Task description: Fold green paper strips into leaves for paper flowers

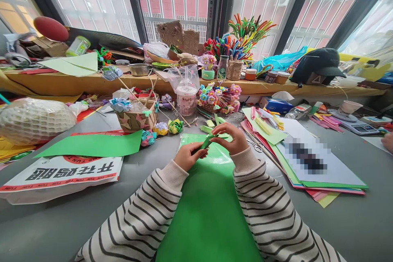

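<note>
- Above the green sheet (208, 208) at the worktop's (61, 221) near edge, the left hand (188, 156) pinches a folded green paper strip (206, 142).
- The right hand (231, 137) grips the strip's far end.
- Scissors (254, 145) lie just beside.

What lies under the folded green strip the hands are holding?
Under the folded green strip, held by the left hand and right hand, lies a green paper sheet on the grey table. The table beneath it is covered.
</note>
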